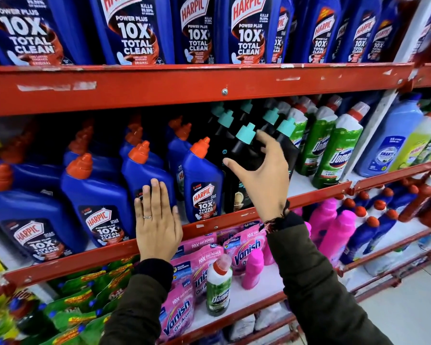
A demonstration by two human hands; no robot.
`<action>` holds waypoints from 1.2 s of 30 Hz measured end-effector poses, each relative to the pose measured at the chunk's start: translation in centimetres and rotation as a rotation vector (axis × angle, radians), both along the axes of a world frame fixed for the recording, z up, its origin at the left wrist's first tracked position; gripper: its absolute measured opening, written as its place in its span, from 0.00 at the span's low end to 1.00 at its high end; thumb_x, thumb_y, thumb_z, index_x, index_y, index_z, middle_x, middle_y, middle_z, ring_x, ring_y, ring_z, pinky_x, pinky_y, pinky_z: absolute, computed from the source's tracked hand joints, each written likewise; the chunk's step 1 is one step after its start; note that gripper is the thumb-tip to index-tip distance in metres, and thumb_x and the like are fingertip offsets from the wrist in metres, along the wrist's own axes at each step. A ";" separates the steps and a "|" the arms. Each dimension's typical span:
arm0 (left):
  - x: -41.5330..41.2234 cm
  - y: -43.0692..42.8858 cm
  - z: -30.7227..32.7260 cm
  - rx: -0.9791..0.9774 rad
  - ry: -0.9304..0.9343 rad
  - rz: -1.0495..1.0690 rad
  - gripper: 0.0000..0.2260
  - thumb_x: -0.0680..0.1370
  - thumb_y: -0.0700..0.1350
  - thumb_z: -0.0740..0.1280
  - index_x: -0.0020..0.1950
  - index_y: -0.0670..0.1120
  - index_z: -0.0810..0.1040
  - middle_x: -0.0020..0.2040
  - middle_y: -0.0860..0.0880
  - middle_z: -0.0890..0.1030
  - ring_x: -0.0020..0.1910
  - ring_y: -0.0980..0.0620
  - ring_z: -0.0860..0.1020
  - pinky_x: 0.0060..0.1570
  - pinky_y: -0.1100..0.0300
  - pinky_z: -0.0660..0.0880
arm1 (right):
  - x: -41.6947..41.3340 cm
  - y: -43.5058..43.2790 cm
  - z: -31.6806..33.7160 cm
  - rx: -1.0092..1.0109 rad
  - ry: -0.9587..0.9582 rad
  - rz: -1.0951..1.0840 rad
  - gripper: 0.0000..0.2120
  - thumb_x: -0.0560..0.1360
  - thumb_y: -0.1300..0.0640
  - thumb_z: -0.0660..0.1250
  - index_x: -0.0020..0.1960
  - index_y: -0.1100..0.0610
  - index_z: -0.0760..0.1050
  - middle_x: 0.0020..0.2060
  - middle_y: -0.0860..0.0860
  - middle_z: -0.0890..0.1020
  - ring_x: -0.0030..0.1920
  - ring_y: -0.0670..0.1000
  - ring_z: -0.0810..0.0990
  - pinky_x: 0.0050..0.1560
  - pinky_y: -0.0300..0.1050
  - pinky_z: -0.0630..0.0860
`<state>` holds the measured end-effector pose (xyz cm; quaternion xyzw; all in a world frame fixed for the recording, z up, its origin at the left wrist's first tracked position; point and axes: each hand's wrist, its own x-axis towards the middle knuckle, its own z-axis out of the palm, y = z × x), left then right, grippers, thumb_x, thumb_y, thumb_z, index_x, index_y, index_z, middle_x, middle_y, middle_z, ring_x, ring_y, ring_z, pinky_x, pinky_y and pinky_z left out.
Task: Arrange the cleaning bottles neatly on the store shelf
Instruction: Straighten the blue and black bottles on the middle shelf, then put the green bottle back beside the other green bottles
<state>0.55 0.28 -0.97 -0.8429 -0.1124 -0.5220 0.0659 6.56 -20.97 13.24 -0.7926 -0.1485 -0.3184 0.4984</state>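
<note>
On the middle shelf [209, 226] stand rows of blue Harpic bottles with orange caps, and to their right black bottles with teal caps. My left hand [157, 220] lies flat, fingers together, against the lower front of one blue Harpic bottle [144, 170] at the shelf's front edge. My right hand [261, 175] is spread around the shoulder of the front black bottle [244, 153]. Its thumb is on the bottle's left and its fingers are on the right near the teal cap [245, 131]. I cannot tell whether the right hand presses on the bottle.
Green Domex bottles [339, 155] and a pale blue bottle [388, 145] stand further right. Large Harpic bottles [132, 33] fill the shelf above. Below are pink Vanish pouches [244, 247], pink bottles [334, 232] and one lone green Domex bottle [219, 290]. Tiled floor [408, 307] lies at the lower right.
</note>
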 end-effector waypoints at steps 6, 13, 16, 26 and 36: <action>0.0 -0.1 0.1 0.007 -0.002 -0.002 0.33 0.85 0.47 0.54 0.85 0.40 0.41 0.84 0.44 0.38 0.84 0.46 0.38 0.83 0.48 0.38 | -3.2 0.0 -5.8 0.033 0.017 0.063 0.26 0.72 0.42 0.80 0.61 0.51 0.71 0.57 0.47 0.73 0.49 0.45 0.76 0.47 0.40 0.77; -0.1 -0.2 0.1 -0.014 0.013 0.003 0.36 0.84 0.46 0.59 0.84 0.40 0.39 0.83 0.38 0.49 0.83 0.47 0.35 0.82 0.49 0.36 | -6.9 0.6 -19.8 -0.206 0.573 0.200 0.38 0.64 0.33 0.81 0.63 0.48 0.67 0.58 0.47 0.71 0.59 0.49 0.76 0.59 0.40 0.76; -0.1 -0.2 0.2 -0.009 0.020 0.025 0.37 0.84 0.46 0.59 0.84 0.40 0.38 0.82 0.38 0.51 0.83 0.48 0.34 0.82 0.49 0.35 | -7.7 0.9 -22.3 -0.245 0.709 0.241 0.37 0.66 0.43 0.83 0.66 0.55 0.68 0.58 0.52 0.77 0.62 0.57 0.79 0.55 0.40 0.70; -0.3 -0.4 0.2 -0.032 0.004 0.003 0.36 0.85 0.45 0.59 0.84 0.41 0.39 0.82 0.35 0.57 0.84 0.45 0.39 0.82 0.50 0.36 | -5.8 -3.0 -14.3 0.025 0.634 0.208 0.29 0.63 0.54 0.87 0.59 0.53 0.78 0.46 0.40 0.84 0.43 0.33 0.82 0.45 0.27 0.81; -0.3 -0.2 0.1 -0.030 0.007 -0.023 0.33 0.85 0.46 0.54 0.85 0.39 0.41 0.84 0.46 0.36 0.84 0.47 0.36 0.82 0.49 0.36 | -3.5 -9.8 2.0 0.044 0.220 -0.106 0.28 0.62 0.41 0.86 0.57 0.52 0.83 0.48 0.43 0.87 0.47 0.39 0.84 0.46 0.28 0.77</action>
